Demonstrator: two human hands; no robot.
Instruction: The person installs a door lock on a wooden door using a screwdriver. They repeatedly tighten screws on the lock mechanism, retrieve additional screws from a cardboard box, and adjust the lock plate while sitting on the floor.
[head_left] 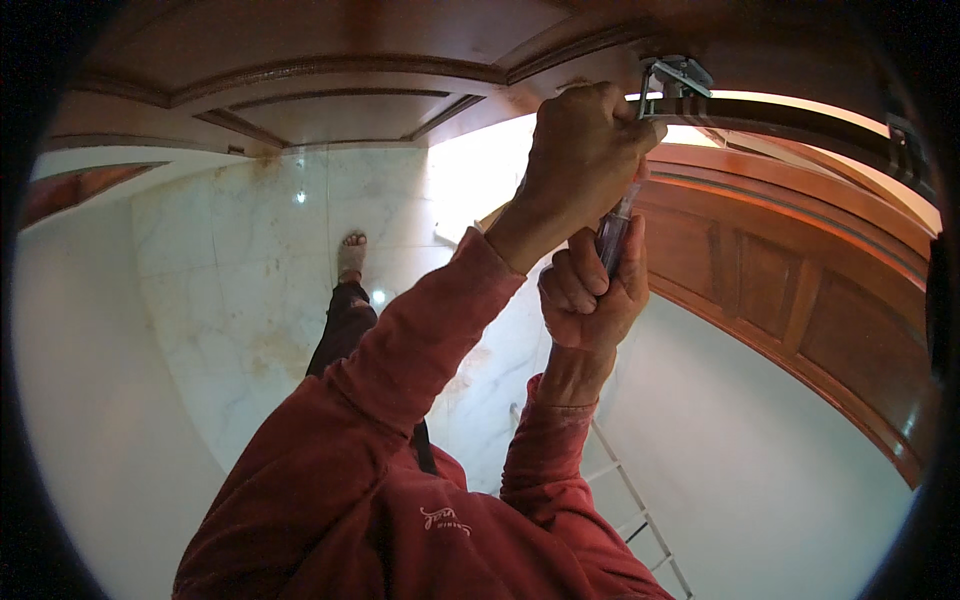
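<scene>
My right hand [592, 288] is wrapped round the translucent, purplish handle of a screwdriver [613, 238], which points upward. Above it, my left hand [585, 140] is closed, its fingertips pinched at the screwdriver's upper end, beside a metal bracket [680, 76]. What those fingertips hold is hidden. The bracket is fixed to a brown wooden door panel [330, 115]. From it a dark arm or rail [800, 121] runs right toward a second metal fitting [905, 150].
Brown panelled woodwork [770, 275] curves along the right, over a pale wall [740, 430]. Far below lies a stained white tiled floor [240, 270], with a bare foot [351, 256] on it. A white ladder [630, 490] stands at lower right. Bright light enters through the door gap.
</scene>
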